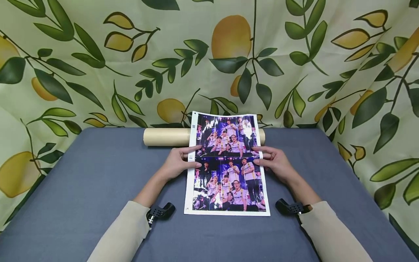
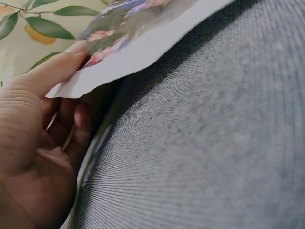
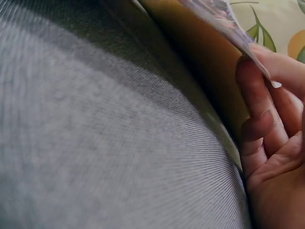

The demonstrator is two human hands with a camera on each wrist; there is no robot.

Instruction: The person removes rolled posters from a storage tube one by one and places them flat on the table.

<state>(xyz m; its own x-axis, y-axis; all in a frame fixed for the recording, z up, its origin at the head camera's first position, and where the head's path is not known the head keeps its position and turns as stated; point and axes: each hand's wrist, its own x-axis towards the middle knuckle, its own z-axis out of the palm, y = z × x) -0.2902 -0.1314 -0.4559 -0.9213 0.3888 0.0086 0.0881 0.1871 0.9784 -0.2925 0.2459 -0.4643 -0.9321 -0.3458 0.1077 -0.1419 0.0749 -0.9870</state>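
Observation:
A glossy printed sheet (image 1: 230, 183) with white margins shows the same group photo twice, one above the other. My left hand (image 1: 174, 162) pinches its left edge near mid-height, and my right hand (image 1: 278, 162) pinches the right edge across from it. In the left wrist view the thumb lies on the printed face of the sheet (image 2: 128, 59), with fingers underneath. From the right wrist, the sheet's edge (image 3: 259, 64) sits between thumb and fingers. The sheet is raised off the cloth, casting a shadow, and its top edge bows slightly.
Behind the sheet lies a tan cardboard tube (image 1: 167, 137), its middle hidden by the paper. Grey-blue cloth (image 1: 98, 189) covers the table. A curtain (image 1: 183, 76) printed with fruit and leaves hangs along the back and sides. Each wrist wears a black camera mount (image 1: 162, 211).

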